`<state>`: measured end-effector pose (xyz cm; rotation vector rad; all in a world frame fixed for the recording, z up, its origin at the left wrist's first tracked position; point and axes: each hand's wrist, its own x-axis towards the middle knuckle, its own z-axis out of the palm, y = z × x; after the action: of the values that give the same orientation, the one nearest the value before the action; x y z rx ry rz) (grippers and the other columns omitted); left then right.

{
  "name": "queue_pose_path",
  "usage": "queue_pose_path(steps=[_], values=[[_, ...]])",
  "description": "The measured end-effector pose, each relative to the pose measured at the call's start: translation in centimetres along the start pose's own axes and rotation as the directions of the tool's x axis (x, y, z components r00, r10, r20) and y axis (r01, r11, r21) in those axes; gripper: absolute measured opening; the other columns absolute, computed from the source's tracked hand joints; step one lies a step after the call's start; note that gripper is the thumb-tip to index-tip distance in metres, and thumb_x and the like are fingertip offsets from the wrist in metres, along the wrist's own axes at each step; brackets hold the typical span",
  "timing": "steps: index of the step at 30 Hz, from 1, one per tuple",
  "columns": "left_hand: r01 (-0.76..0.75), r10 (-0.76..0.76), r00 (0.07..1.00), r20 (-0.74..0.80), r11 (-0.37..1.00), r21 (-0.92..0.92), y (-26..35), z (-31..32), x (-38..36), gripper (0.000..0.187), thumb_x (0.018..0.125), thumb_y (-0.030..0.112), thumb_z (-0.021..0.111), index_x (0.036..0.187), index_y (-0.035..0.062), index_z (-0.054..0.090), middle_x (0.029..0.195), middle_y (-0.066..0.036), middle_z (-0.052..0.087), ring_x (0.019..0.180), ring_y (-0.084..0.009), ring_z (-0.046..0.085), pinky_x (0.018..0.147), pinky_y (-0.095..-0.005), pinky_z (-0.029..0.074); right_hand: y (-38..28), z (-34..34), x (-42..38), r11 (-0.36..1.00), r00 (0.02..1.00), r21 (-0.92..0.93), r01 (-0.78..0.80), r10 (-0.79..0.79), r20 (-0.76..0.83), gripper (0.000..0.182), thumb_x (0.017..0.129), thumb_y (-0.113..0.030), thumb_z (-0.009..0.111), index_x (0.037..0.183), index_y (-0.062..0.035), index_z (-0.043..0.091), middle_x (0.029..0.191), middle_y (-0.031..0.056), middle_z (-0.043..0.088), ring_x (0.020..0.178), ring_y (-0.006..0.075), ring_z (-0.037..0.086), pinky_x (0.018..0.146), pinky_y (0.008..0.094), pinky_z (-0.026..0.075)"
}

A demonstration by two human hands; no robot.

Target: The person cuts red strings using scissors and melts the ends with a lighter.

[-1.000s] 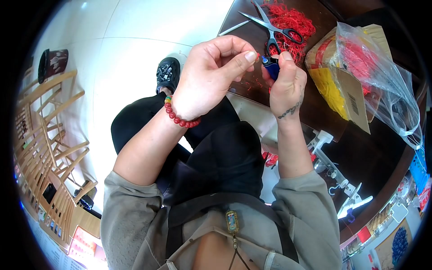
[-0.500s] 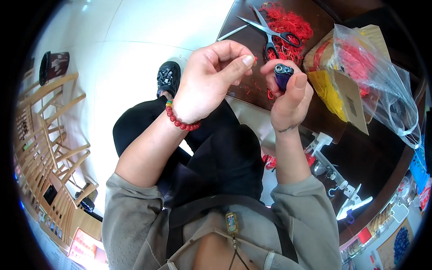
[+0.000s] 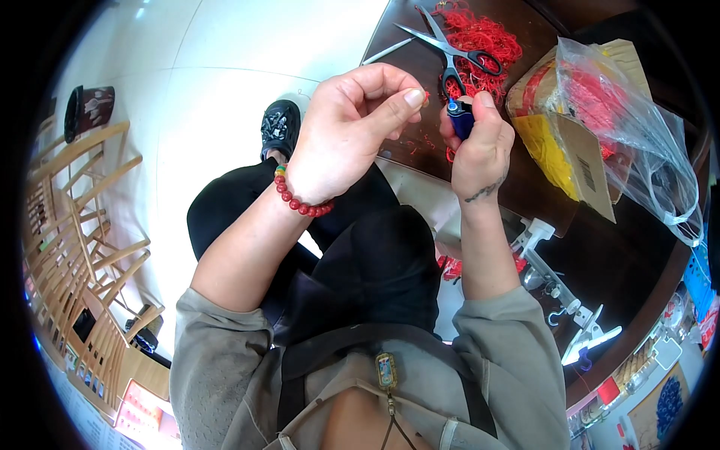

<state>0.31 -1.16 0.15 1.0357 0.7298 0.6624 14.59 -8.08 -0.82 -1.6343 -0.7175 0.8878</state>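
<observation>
My left hand (image 3: 360, 120) pinches a small red piece (image 3: 425, 97) between thumb and index finger; most of it is hidden by the fingers. Close by on the right, my right hand (image 3: 480, 146) is wrapped round a dark blue lighter (image 3: 460, 120), its metal top facing the red piece. A bluish glow shows at the lighter's top. Behind the hands, scissors (image 3: 450, 56) with black handles lie spread apart on a tangle of red cord (image 3: 491, 37). A pale thin stick (image 3: 388, 51) lies beside them.
The dark brown table (image 3: 409, 71) runs under the cord. To the right stands an opened cardboard box (image 3: 589, 169) with a clear plastic bag (image 3: 637, 142) over it. Wooden chairs (image 3: 90, 225) are at the far left. A white metal bracket (image 3: 559, 289) lies lower right.
My right hand has turned, its thumb now over the lighter, and the lighter's top has moved slightly left. A bluish glow has appeared there. My left hand has barely moved.
</observation>
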Motion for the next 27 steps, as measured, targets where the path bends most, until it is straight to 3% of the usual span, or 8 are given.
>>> queue_pose_path(steps=[8,11,14,17,23,27], values=[[0.003,-0.003,1.0,0.007,1.0,0.0,0.1,0.1,0.0,0.014,0.092,0.017,0.062,0.095,0.0032,0.064,0.078,0.002,0.061,0.068,-0.0028,0.048,0.065,-0.0166,0.04,0.6,0.2,0.2,0.974,0.989,-0.171,0.147,-0.141,0.05,0.039,0.096,-0.028,0.037,0.075,0.0005,0.054,0.057,0.0083,0.052,0.054,0.0142,0.053,0.054,0.0304,0.043],[0.01,-0.01,1.0,0.008,1.0,-0.006,0.1,0.1,-0.1,0.014,0.092,0.017,0.062,0.094,0.0035,0.063,0.078,0.002,0.061,0.067,-0.0026,0.048,0.064,-0.0164,0.04,0.8,0.2,0.2,0.988,0.993,-0.107,0.112,-0.108,0.05,0.049,0.096,-0.041,0.043,0.074,-0.0008,0.059,0.064,0.0024,0.055,0.057,0.009,0.051,0.052,0.0221,0.04],[0.01,-0.01,1.0,0.019,1.0,0.003,0.1,0.1,-0.1,0.013,0.092,0.017,0.062,0.094,0.0036,0.063,0.078,0.002,0.061,0.067,-0.0026,0.048,0.064,-0.0164,0.04,0.3,0.6,0.3,0.975,0.991,-0.179,0.134,-0.133,0.017,0.046,0.097,-0.032,0.038,0.07,0.0013,0.055,0.054,0.009,0.05,0.053,0.0164,0.052,0.054,0.0313,0.043],[0.02,-0.02,0.999,0.027,1.0,0.005,0.1,0.0,-0.1,0.013,0.092,0.017,0.062,0.094,0.0037,0.063,0.078,0.002,0.061,0.066,-0.0025,0.048,0.063,-0.0165,0.04,-0.4,0.5,0.7,0.962,0.99,-0.234,0.142,-0.138,0.032,0.049,0.097,-0.034,0.041,0.067,0.0018,0.055,0.053,0.0077,0.048,0.053,0.0153,0.051,0.053,0.0314,0.042],[0.02,-0.02,1.0,0.021,1.0,0.003,0.2,0.1,0.0,0.013,0.092,0.017,0.062,0.095,0.0039,0.063,0.078,0.002,0.06,0.067,-0.0025,0.048,0.064,-0.0165,0.04,-0.5,0.7,0.8,0.988,0.994,-0.107,0.11,-0.11,0.004,0.049,0.096,-0.035,0.045,0.067,0.0027,0.056,0.053,0.0068,0.048,0.052,0.0142,0.049,0.053,0.031,0.043],[0.026,-0.026,1.0,0.015,1.0,-0.015,0.2,0.1,0.0,0.014,0.093,0.017,0.061,0.095,0.0038,0.063,0.078,0.002,0.06,0.068,-0.0026,0.048,0.065,-0.0167,0.04,-0.3,0.5,0.4,0.987,0.995,-0.131,0.095,-0.091,0.029,0.049,0.096,-0.037,0.045,0.067,0.001,0.056,0.054,0.0051,0.049,0.054,0.0111,0.048,0.052,0.0275,0.04]])
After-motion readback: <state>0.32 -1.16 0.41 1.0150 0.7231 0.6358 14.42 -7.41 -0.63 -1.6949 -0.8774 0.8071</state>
